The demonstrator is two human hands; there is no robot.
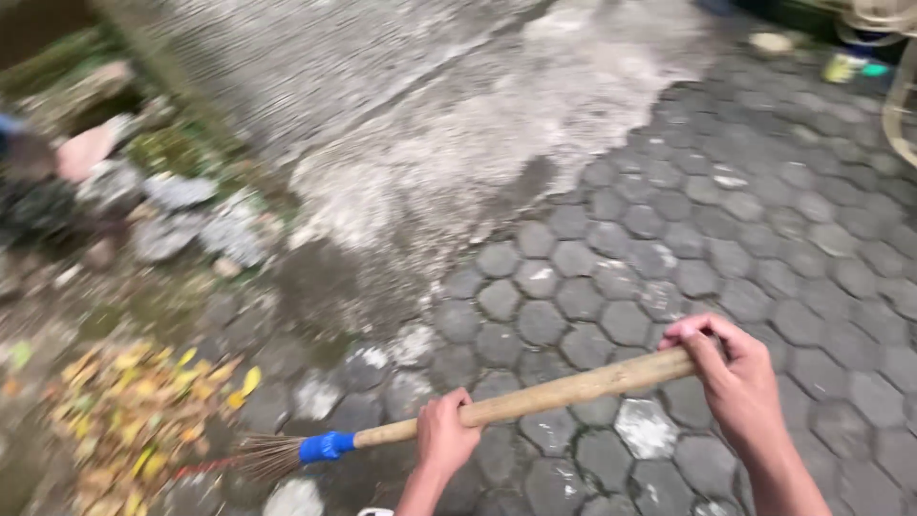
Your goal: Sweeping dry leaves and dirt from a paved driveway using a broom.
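I hold a broom with a long wooden handle (564,390) in both hands. My left hand (445,436) grips the shaft low down, near the blue binding (326,446). My right hand (731,375) closes over the handle's upper end. The thin brown bristles (267,456) point left and touch the ground beside a heap of yellow and brown fallen leaves (134,420). The left part of the view is blurred by motion.
Grey hexagonal paving stones (669,248) cover the ground, with a pale concrete patch (458,143) beyond. Stones and rubble (181,220) lie along a mossy edge at the left. Small items, one green and yellow (845,67), sit at the top right.
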